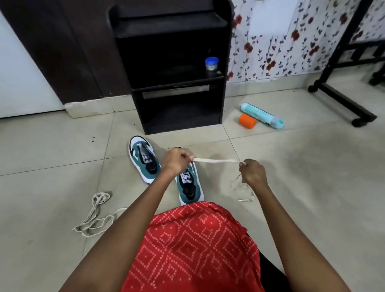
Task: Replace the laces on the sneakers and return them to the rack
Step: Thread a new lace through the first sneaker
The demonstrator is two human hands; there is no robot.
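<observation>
You are pulling a white lace [216,160] taut between your hands. Your left hand [178,161] is pinching one end in curled fingers just above the near sneaker [189,187], and your right hand [252,172] is pinching the other end out to the right. Both that shoe and the far sneaker [143,160] are sitting on the floor before the rack [172,26], seemingly unlaced, so you are likely straightening the lace for threading. The next move calls for guiding one tip into a toe-end eyelet.

Teal sneakers [144,160] unlaced, upright before black rack [172,26]; white lace [216,160] taut above (second lace [99,198] heaped left).
</observation>
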